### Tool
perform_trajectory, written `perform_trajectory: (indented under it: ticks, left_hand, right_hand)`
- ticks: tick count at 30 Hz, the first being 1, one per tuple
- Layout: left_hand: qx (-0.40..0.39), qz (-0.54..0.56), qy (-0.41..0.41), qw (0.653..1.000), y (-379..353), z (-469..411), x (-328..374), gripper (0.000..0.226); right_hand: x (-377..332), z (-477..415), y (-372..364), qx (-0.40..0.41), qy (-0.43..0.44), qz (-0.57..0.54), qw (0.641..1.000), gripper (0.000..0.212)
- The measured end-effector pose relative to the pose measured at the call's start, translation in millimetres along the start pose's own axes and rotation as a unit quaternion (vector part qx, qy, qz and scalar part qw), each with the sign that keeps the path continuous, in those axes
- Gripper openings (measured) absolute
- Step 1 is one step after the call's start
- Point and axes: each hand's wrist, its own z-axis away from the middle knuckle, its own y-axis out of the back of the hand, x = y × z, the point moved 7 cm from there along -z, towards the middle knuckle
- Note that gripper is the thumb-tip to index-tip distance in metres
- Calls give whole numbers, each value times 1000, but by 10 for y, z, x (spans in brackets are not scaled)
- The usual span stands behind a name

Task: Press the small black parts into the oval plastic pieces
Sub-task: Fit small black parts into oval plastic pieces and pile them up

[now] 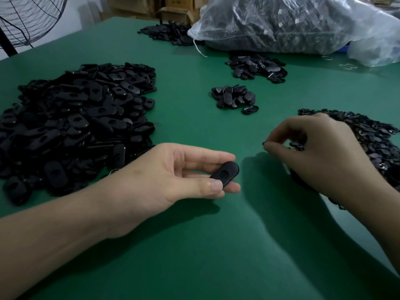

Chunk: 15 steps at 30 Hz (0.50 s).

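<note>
From the head view, the left hand (173,176) holds one oval plastic piece (225,173) just above the green surface (194,245). The thumb is on the near end and the fingers curl round the far side, so the piece sits pinched at the fingertips with its hole facing up. The piece looks hard, smooth and a bit shiny, so it is likely light and stiff and could slip if held loosely. The best place to hold it seems to be by its long edges or its ends; that way the hole in the middle stays free for the part to go in. The right hand (320,152) is off to the right, well apart from the oval piece, and it rests on the near edge of the heap of small black parts (372,135). Its fingers are curled down into the heap with the thumb and first finger close together, but I cannot tell if they have a part yet, because the parts are tiny and dark. Those parts look very light and easy to drop, so a fingertip pinch should suit them. A big heap (75,118) of oval pieces lies to the left of the left hand, a little heap (234,97) lies further back in the middle, and a clear bag (292,22) sits at the far side.
</note>
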Motion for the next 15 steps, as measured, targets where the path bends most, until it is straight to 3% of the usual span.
perform_trajectory:
  ticks: [1, 3, 5, 10, 15]
  left_hand:
    - [1, 9, -6, 1000, 0, 0, 19, 43]
    - [9, 19, -20, 1000, 12, -9, 61, 43]
    - [25, 30, -35, 999, 35, -16, 104, 44]
    - [63, 30, -68, 995, 66, -40, 170, 38]
    - [89, 13, -90, 992, 125, -53, 161, 33]
  right_hand:
    - [-39, 10, -10, -5, -7, -100, 995, 8]
    - [-167, 55, -61, -38, -25, -315, 948, 10]
    - [-255, 92, -93, -47, -23, -423, 905, 17]
    - [-316, 114, -130, -28, -12, -473, 881, 18]
    - [-360, 137, -54, 18, 39, -385, 922, 13]
